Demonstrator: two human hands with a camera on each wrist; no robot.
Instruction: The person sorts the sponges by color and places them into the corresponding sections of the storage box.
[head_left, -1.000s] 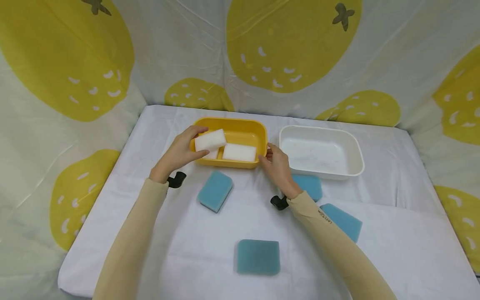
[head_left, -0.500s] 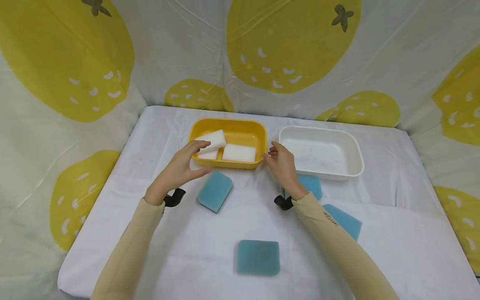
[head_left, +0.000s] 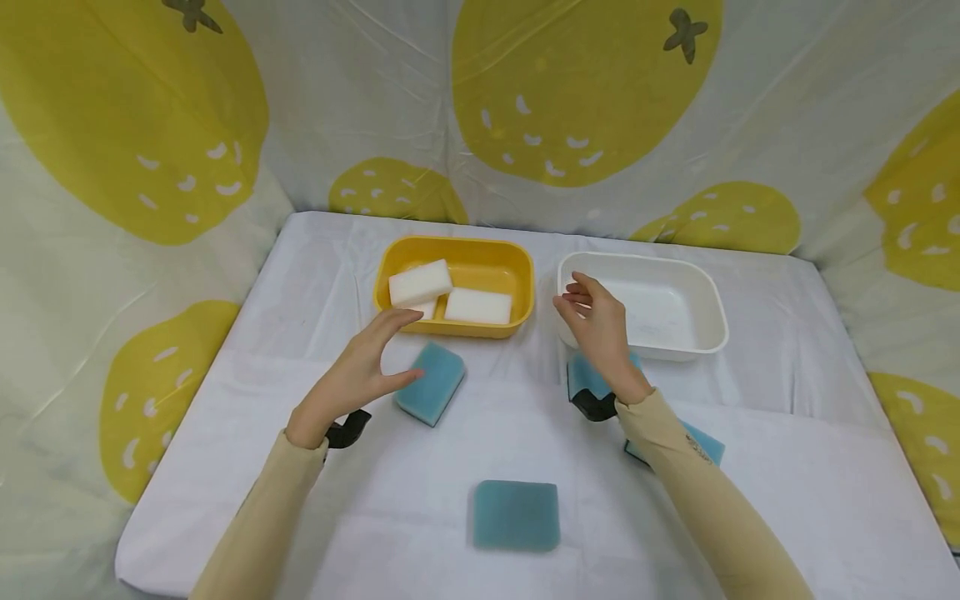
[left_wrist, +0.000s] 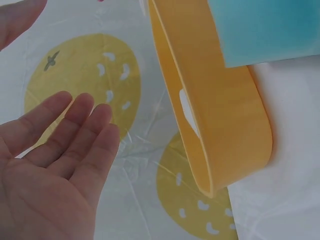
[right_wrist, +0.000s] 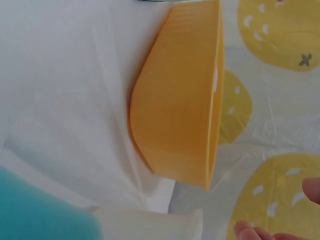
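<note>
My left hand (head_left: 369, 360) hovers open, palm turned inward, just left of a blue sponge (head_left: 430, 382) and in front of the yellow tub (head_left: 525, 275). Two white sponges (head_left: 420, 282) show plainly in that tub, one leaning on something beneath it. My right hand (head_left: 596, 321) is open with straight fingers over the front left corner of the white tub (head_left: 705, 292), holding nothing. In the left wrist view my bare palm (left_wrist: 50, 170) faces the yellow tub (left_wrist: 215, 110), and a blue sponge (left_wrist: 265, 30) fills the top right.
Another blue sponge (head_left: 516, 514) lies near the table's front edge. Two more are partly hidden: one (head_left: 585, 377) under my right wrist, one (head_left: 708, 446) behind my right forearm. A lemon-print sheet walls in the white-covered table (head_left: 315, 250) on three sides.
My left hand let go of the white sponge in the yellow tub and drew back toward the nearest blue sponge. My right hand left the yellow tub's right rim and moved to the white tub.
</note>
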